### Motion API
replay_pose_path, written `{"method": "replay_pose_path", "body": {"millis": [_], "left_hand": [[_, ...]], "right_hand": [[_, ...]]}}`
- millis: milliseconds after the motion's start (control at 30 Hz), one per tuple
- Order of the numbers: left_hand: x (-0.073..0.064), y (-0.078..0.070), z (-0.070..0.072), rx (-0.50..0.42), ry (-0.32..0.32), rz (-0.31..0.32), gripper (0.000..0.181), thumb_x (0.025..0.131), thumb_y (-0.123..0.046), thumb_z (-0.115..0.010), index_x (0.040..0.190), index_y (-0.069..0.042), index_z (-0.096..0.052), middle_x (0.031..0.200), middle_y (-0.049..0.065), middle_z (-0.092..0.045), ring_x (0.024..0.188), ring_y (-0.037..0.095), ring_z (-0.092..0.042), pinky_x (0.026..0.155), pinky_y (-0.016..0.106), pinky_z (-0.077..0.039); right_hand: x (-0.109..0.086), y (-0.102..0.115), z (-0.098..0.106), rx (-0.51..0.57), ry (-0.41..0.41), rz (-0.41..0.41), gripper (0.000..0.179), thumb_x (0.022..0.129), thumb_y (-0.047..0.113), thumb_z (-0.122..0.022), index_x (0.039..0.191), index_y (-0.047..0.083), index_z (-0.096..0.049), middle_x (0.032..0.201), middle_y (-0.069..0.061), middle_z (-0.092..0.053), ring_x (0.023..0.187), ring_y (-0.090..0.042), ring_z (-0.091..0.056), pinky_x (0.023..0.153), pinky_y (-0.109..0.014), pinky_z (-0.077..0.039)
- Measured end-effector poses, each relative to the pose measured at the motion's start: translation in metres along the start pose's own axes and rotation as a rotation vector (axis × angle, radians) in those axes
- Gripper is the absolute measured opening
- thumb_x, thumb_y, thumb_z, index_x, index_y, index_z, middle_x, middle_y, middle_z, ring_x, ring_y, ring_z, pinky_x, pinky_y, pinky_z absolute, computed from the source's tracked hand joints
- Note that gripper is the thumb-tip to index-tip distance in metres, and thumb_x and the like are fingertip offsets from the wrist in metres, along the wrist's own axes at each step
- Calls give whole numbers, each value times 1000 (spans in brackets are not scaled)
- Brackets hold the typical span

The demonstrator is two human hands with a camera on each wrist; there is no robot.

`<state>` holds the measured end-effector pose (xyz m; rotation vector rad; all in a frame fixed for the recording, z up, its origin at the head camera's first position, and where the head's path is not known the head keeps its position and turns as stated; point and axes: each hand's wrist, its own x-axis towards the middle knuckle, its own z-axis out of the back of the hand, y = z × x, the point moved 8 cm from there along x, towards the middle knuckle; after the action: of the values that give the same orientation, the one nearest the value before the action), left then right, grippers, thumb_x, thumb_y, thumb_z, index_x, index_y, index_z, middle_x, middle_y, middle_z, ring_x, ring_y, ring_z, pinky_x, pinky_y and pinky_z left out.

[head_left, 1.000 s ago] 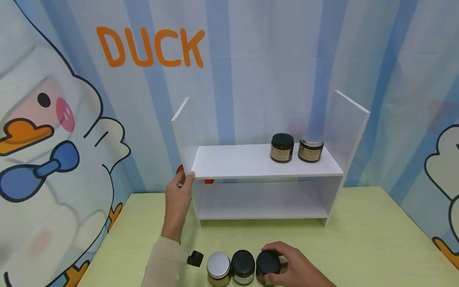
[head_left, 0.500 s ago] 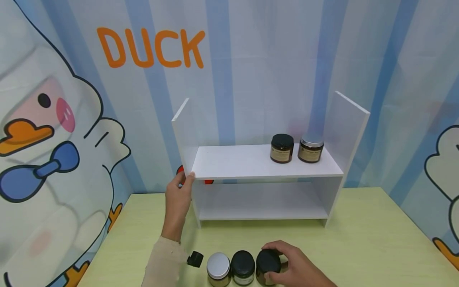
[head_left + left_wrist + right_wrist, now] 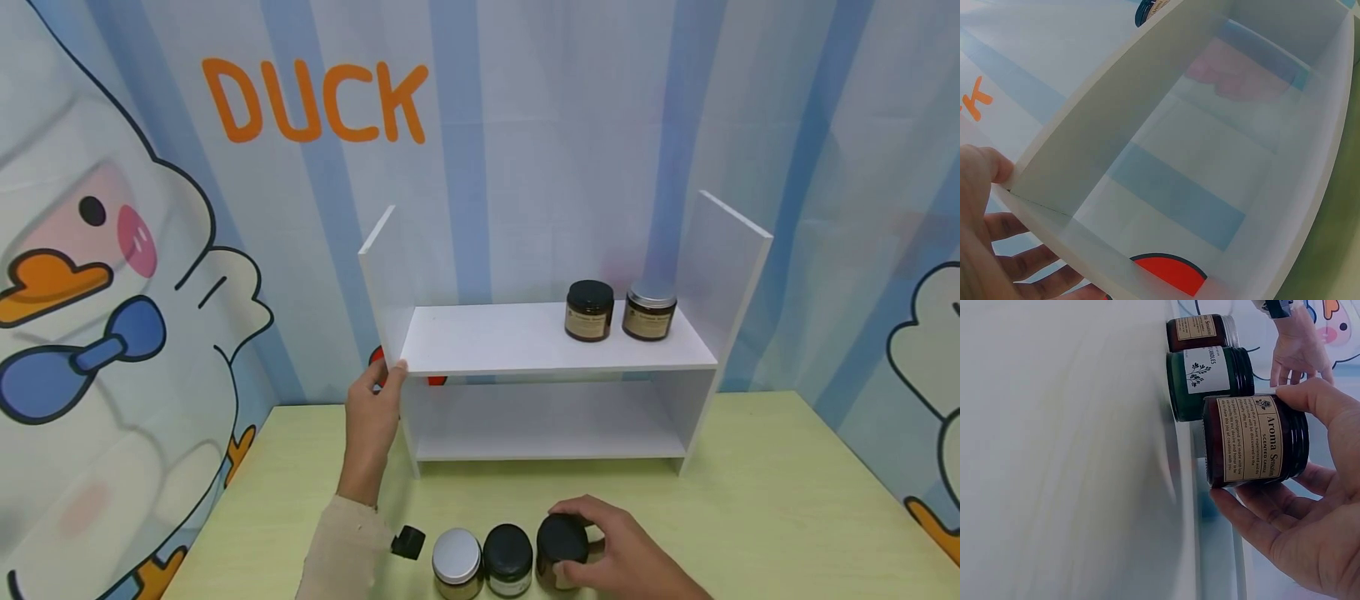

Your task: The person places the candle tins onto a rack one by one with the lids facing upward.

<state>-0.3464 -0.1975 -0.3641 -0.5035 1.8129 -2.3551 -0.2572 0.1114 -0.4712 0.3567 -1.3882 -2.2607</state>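
My right hand [image 3: 626,550] grips a brown scented candle jar [image 3: 1247,440] with a black lid, thumb on one side and fingers on the other. In the right wrist view its base stands slightly off the table. Beside it are a green candle jar [image 3: 1207,378] with a black lid and a brown candle jar [image 3: 1194,332] with a silver lid. My left hand [image 3: 372,412] holds the left side panel of a white shelf unit [image 3: 558,368], thumb at the front edge and fingers outside, as the left wrist view [image 3: 988,219] also shows.
On the upper board, toward the right, stand a black-lidded jar [image 3: 589,312] and a silver-lidded jar [image 3: 649,315]. The shelf unit stands on a pale yellow-green table [image 3: 795,500]. Behind it hangs a striped curtain [image 3: 555,167] with a duck print.
My right hand has raised the candle jar slightly and shifted it a little away from the green jar. The left hand keeps its hold on the shelf unit.
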Motion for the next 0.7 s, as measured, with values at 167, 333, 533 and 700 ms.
{"method": "replay_pose_path", "body": {"millis": [167, 333, 533, 700], "left_hand": [[0, 0, 0, 8, -7, -3, 53, 102, -50, -53, 142, -16, -58, 130, 9, -59, 108, 31, -55, 81, 39, -48], [0, -1, 0, 13, -8, -8, 52, 102, -49, -54, 140, -16, -59, 130, 8, -60, 105, 29, -56, 82, 40, -48], [0, -1, 0, -7, -3, -6, 52, 102, -48, -55, 141, -15, -59, 135, 9, -58, 111, 29, -54, 90, 46, -48], [0, 0, 0, -17, -1, -1, 54, 101, -49, -55, 142, -14, -57, 137, 8, -57, 117, 29, -52, 95, 50, -47]], "right_hand": [[0, 3, 2, 7, -12, 2, 54, 84, 23, -81, 132, 9, -61, 128, -10, -61, 110, -29, -60, 76, -30, -57], [-1, 8, 5, -17, -25, 27, 55, 85, 26, -81, 134, 10, -60, 129, -9, -61, 111, -28, -60, 76, -29, -57], [0, 13, 9, -57, -40, 50, 54, 87, 30, -81, 134, 14, -61, 130, -8, -61, 110, -23, -61, 76, -33, -57], [0, 18, 12, -75, -54, 59, 51, 87, 33, -81, 132, 19, -61, 130, -8, -61, 108, -20, -62, 75, -32, -58]]}}
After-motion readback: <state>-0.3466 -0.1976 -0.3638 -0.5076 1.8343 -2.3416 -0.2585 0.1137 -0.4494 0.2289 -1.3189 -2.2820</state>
